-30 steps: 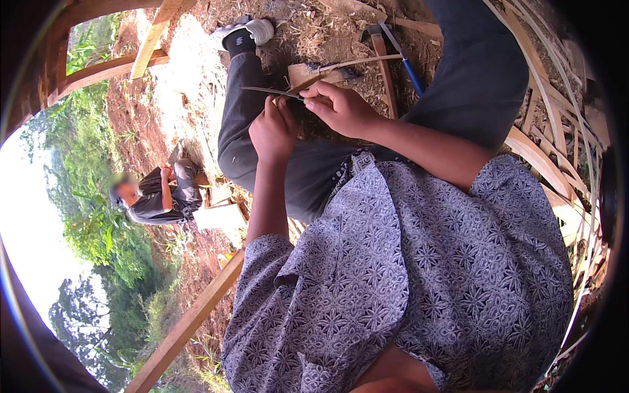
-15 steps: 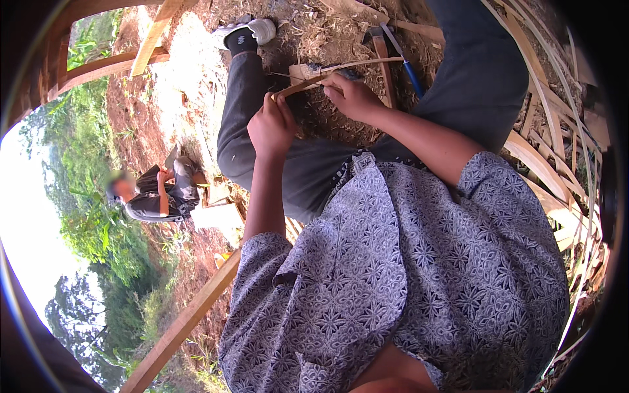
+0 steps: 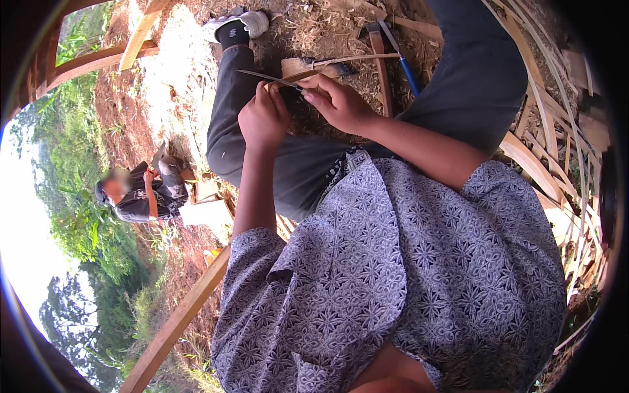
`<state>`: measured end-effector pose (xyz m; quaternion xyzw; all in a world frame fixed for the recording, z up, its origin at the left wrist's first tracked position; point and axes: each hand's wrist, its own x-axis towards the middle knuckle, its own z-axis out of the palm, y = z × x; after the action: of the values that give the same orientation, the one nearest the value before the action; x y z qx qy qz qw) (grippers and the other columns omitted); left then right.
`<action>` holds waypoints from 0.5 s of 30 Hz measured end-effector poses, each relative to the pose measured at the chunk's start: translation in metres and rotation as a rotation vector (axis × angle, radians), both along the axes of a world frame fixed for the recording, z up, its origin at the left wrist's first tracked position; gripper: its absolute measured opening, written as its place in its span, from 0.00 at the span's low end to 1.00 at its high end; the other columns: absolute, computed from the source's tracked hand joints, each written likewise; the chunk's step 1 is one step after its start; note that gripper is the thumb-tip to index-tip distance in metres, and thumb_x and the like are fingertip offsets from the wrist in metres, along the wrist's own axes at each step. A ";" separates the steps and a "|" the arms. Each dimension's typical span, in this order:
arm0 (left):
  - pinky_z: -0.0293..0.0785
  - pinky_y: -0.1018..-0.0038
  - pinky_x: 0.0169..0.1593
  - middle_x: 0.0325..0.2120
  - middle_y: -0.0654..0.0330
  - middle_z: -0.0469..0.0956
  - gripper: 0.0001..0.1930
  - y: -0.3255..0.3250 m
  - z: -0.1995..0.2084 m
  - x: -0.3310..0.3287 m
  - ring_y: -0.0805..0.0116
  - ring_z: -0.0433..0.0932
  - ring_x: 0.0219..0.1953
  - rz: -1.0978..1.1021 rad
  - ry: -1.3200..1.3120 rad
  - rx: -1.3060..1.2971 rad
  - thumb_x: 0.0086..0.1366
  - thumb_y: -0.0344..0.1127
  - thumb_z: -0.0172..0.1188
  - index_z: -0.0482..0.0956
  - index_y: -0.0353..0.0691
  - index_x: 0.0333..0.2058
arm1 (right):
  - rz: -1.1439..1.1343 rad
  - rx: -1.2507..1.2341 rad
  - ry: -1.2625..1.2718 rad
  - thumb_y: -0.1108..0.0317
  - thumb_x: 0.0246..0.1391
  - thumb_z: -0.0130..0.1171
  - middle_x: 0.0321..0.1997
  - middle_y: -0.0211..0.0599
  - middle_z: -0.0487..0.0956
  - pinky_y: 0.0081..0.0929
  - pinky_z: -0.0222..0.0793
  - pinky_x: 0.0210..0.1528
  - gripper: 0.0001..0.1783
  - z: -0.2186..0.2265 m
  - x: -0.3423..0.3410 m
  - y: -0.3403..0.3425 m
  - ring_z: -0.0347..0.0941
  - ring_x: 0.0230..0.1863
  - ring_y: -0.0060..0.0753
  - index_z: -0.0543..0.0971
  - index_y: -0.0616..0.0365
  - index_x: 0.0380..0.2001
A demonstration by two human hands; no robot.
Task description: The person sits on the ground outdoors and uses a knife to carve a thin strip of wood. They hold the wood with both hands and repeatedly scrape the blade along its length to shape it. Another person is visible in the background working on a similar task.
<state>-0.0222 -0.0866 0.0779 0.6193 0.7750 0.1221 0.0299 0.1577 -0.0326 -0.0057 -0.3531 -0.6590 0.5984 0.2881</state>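
My left hand (image 3: pixel 263 121) is closed around the near end of a thin wooden strip (image 3: pixel 288 81), which slants up and to the right. My right hand (image 3: pixel 339 105) grips a small knife (image 3: pixel 265 76). Its narrow blade points left, passing across the strip just beyond my left fingers. Most of the knife's handle is hidden by my right fingers. Beyond my hands a piece of wood (image 3: pixel 296 66) lies on the ground, with a thin pale stick (image 3: pixel 367 57) stretching right from it.
Right of my hands lie a wooden-handled hammer-like tool (image 3: pixel 380 62) and a blue-handled blade (image 3: pixel 409 73). Long split strips (image 3: pixel 550 124) pile up at far right. Wood shavings cover the ground. A person (image 3: pixel 147 190) sits at left near a wooden beam (image 3: pixel 177 327).
My right hand has moved slightly down and left, toward my left hand. The knife blade now shows plainly, pointing left across the strip. The whole view has shifted a little.
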 end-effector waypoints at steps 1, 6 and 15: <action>0.76 0.54 0.27 0.20 0.48 0.80 0.10 -0.001 0.004 -0.002 0.44 0.82 0.24 -0.008 -0.005 -0.032 0.75 0.38 0.51 0.77 0.37 0.40 | 0.019 0.005 -0.039 0.57 0.68 0.57 0.40 0.43 0.86 0.40 0.77 0.44 0.16 -0.003 0.004 0.000 0.84 0.41 0.47 0.77 0.52 0.53; 0.76 0.54 0.27 0.21 0.49 0.80 0.09 -0.003 0.004 -0.012 0.45 0.81 0.24 -0.102 -0.002 -0.086 0.74 0.37 0.53 0.76 0.39 0.40 | 0.047 -0.089 -0.259 0.55 0.69 0.55 0.42 0.44 0.86 0.38 0.77 0.45 0.17 -0.036 0.003 0.018 0.85 0.43 0.44 0.78 0.52 0.53; 0.76 0.56 0.27 0.21 0.52 0.81 0.08 0.003 0.015 -0.027 0.49 0.81 0.24 -0.188 0.065 -0.128 0.74 0.38 0.54 0.75 0.40 0.37 | 0.097 -0.091 -0.138 0.61 0.70 0.57 0.47 0.38 0.86 0.30 0.76 0.51 0.16 -0.001 0.002 0.010 0.84 0.49 0.34 0.77 0.57 0.54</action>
<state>-0.0495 -0.0839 0.0926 0.6897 0.7203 0.0487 0.0555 0.1597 -0.0225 -0.0065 -0.3739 -0.6659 0.6151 0.1962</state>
